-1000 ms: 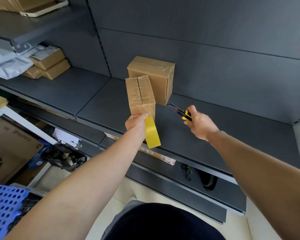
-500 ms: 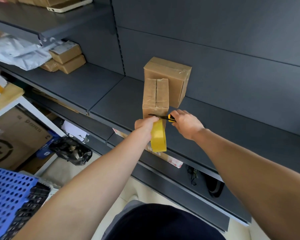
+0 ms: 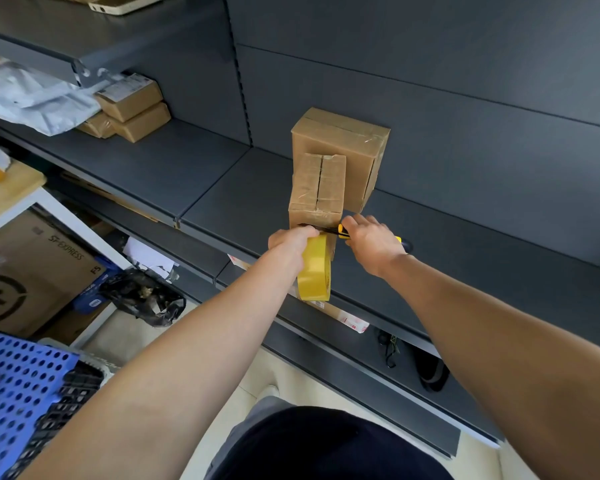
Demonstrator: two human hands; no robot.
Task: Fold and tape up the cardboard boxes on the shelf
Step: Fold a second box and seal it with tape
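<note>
Left grip [image 3: 291, 239] is closed round a tape roll [image 3: 314, 271], right grip [image 3: 373, 245] round a knife [image 3: 340, 232] laid against the nearer box [image 3: 317, 188].

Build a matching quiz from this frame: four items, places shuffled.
Items
1. tape roll
2. knife
3. big box
4. crate

Places
A. held in the right hand
B. bottom left corner of the view, below the shelf
C. held in the left hand
D. on the shelf, right behind the small box

Pairs: 1-C, 2-A, 3-D, 4-B
</note>
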